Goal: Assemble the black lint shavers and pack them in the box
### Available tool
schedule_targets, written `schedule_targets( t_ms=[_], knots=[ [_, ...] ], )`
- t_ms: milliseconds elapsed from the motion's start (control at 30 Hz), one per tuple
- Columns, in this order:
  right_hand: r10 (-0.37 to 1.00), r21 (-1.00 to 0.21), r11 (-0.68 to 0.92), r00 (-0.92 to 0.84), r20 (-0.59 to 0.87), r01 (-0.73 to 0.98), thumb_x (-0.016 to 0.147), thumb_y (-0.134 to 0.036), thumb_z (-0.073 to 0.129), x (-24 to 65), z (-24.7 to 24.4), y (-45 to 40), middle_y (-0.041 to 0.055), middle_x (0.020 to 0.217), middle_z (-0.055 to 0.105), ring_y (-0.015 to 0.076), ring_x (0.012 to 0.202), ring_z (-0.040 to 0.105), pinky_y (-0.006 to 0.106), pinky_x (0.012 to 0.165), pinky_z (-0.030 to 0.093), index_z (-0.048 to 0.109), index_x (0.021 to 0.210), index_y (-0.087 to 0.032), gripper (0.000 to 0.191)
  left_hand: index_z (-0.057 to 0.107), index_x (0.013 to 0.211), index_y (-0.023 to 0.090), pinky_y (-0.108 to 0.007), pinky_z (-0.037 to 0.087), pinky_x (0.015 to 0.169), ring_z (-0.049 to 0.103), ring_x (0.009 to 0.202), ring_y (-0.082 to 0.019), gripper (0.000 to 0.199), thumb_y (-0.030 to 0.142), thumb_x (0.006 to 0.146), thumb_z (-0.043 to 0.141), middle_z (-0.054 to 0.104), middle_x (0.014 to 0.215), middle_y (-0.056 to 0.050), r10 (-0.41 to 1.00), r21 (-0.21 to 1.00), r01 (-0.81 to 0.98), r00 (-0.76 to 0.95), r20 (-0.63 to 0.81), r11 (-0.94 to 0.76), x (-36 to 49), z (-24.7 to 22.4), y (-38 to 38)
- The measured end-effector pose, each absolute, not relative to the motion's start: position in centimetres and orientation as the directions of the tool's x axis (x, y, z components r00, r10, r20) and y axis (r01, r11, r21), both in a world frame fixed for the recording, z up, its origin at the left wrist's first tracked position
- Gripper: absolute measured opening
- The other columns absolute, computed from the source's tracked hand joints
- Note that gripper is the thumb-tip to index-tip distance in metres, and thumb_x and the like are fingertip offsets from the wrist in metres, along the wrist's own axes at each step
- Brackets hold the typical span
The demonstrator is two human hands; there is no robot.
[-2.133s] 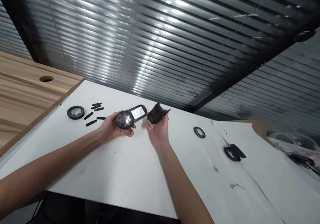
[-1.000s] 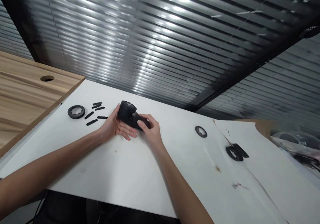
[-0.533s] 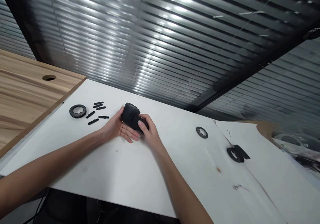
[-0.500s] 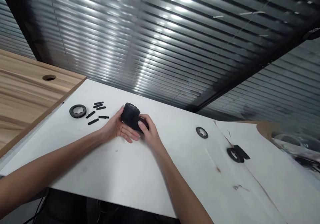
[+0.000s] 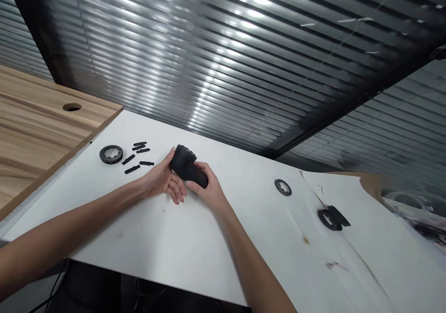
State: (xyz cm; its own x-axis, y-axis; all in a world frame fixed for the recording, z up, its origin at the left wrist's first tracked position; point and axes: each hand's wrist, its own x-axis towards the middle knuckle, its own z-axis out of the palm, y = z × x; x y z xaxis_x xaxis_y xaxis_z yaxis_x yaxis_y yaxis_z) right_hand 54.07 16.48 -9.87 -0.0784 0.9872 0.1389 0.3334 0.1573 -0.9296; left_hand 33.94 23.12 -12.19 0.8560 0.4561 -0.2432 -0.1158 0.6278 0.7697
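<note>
A black cylindrical part with a narrower handle-like end (image 5: 184,162) is held above the white table (image 5: 181,248). My right hand (image 5: 208,187) wraps round its narrow end, thumb on the near side. At its wide end, my left hand (image 5: 167,178) supports the left side with the thumb up and the other fingers spread below. Left of my left hand lie several small black strips (image 5: 132,169) and a black ring (image 5: 111,154) with a notched inner edge.
To the right lie a thin black ring (image 5: 283,187), another ring (image 5: 329,220) and a flat black piece (image 5: 339,215) beside it. A wooden surface (image 5: 42,117) adjoins at the left. Blinds (image 5: 223,62) rise behind. Clear plastic (image 5: 414,201) sits at the far right.
My right thumb has moved down off the top of the black part, showing more of its narrow end. The lower fingers of my left hand have drawn back leftward. The view has shifted slightly.
</note>
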Motion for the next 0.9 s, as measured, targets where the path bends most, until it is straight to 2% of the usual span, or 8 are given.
schedule_targets(
  t_ms=[233, 367, 500, 600, 667, 733, 800, 900],
  knots=[
    [0.987, -0.917, 0.143, -0.126, 0.102, 0.372, 0.086, -0.056, 0.080, 54.5, -9.9, 16.1, 0.0062, 0.113, 0.070, 0.0297, 0.107, 0.066, 0.043, 0.092, 0.055, 0.060, 0.117, -0.027, 0.047, 0.077, 0.076, 0.002, -0.035, 0.056, 0.050, 0.071, 0.058, -0.027, 0.119, 0.097, 0.086, 0.006, 0.074, 0.074, -0.026, 0.428, 0.767, -0.097, 0.870, -0.244, 0.634, 34.0, -12.3, 23.2],
    [0.985, -0.918, 0.142, -0.140, 0.095, 0.370, 0.086, -0.057, 0.080, 54.4, -9.5, 16.0, 0.0064, 0.114, 0.070, 0.0297, 0.107, 0.065, 0.043, 0.091, 0.055, 0.059, 0.116, -0.027, 0.047, 0.079, 0.083, 0.002, -0.036, 0.057, 0.054, 0.071, 0.060, -0.028, 0.119, 0.095, 0.088, 0.005, 0.075, 0.078, -0.027, 0.414, 0.770, -0.095, 0.880, -0.230, 0.630, 33.9, -12.1, 23.1],
    [0.985, -0.928, 0.161, -0.119, 0.127, 0.337, 0.082, -0.058, 0.082, 54.1, -9.5, 16.1, 0.0063, 0.112, 0.069, 0.0298, 0.106, 0.066, 0.044, 0.093, 0.054, 0.060, 0.114, -0.026, 0.050, 0.076, 0.079, 0.004, -0.038, 0.058, 0.060, 0.072, 0.064, -0.029, 0.118, 0.099, 0.083, 0.007, 0.074, 0.078, -0.027, 0.389, 0.792, -0.059, 0.891, -0.232, 0.607, 33.7, -11.2, 22.8],
    [0.987, -0.958, 0.155, -0.071, 0.142, 0.241, 0.081, -0.060, 0.084, 54.1, -9.8, 16.2, 0.0053, 0.108, 0.068, 0.0246, 0.088, 0.067, 0.040, 0.082, 0.055, 0.059, 0.113, -0.027, 0.052, 0.074, 0.106, 0.005, -0.039, 0.059, 0.068, 0.074, 0.068, -0.030, 0.116, 0.100, 0.084, 0.012, 0.076, 0.080, -0.025, 0.410, 0.808, -0.094, 0.892, -0.191, 0.582, 33.8, -10.6, 22.5],
    [0.992, -0.984, 0.119, -0.052, 0.112, 0.135, 0.084, -0.065, 0.080, 54.1, -10.0, 16.3, 0.0030, 0.099, 0.068, 0.0191, 0.069, 0.062, 0.035, 0.067, 0.051, 0.057, 0.112, -0.027, 0.052, 0.064, 0.132, 0.010, -0.039, 0.058, 0.068, 0.075, 0.069, -0.030, 0.111, 0.100, 0.085, 0.017, 0.078, 0.083, -0.021, 0.435, 0.821, -0.129, 0.887, -0.156, 0.557, 33.9, -10.3, 22.2],
    [0.996, -0.995, 0.090, -0.026, 0.088, 0.053, 0.085, -0.070, 0.077, 54.2, -10.2, 16.4, -0.0002, 0.085, 0.065, 0.0168, 0.061, 0.056, 0.030, 0.059, 0.045, 0.057, 0.107, -0.027, 0.052, 0.053, 0.147, 0.016, -0.037, 0.056, 0.067, 0.074, 0.068, -0.029, 0.104, 0.098, 0.087, 0.024, 0.078, 0.081, -0.016, 0.458, 0.831, -0.143, 0.877, -0.144, 0.537, 34.1, -10.1, 22.0],
    [0.994, -0.994, 0.102, 0.021, 0.103, 0.034, 0.084, -0.072, 0.077, 54.2, -10.2, 16.6, -0.0023, 0.075, 0.060, 0.0169, 0.063, 0.054, 0.028, 0.059, 0.043, 0.059, 0.099, -0.027, 0.051, 0.054, 0.145, 0.018, -0.035, 0.055, 0.067, 0.071, 0.065, -0.027, 0.095, 0.093, 0.091, 0.032, 0.076, 0.075, -0.012, 0.492, 0.835, -0.146, 0.855, -0.163, 0.531, 34.2, -10.1, 21.8],
    [0.990, -0.990, 0.119, 0.066, 0.124, 0.075, 0.086, -0.074, 0.073, 54.1, -10.2, 16.7, -0.0031, 0.068, 0.051, 0.0156, 0.062, 0.046, 0.026, 0.055, 0.038, 0.060, 0.086, -0.025, 0.051, 0.067, 0.121, 0.014, -0.032, 0.053, 0.065, 0.065, 0.060, -0.022, 0.079, 0.085, 0.096, 0.042, 0.071, 0.068, -0.009, 0.573, 0.822, -0.162, 0.788, -0.225, 0.546, 34.4, -10.1, 21.8]
  ],
)
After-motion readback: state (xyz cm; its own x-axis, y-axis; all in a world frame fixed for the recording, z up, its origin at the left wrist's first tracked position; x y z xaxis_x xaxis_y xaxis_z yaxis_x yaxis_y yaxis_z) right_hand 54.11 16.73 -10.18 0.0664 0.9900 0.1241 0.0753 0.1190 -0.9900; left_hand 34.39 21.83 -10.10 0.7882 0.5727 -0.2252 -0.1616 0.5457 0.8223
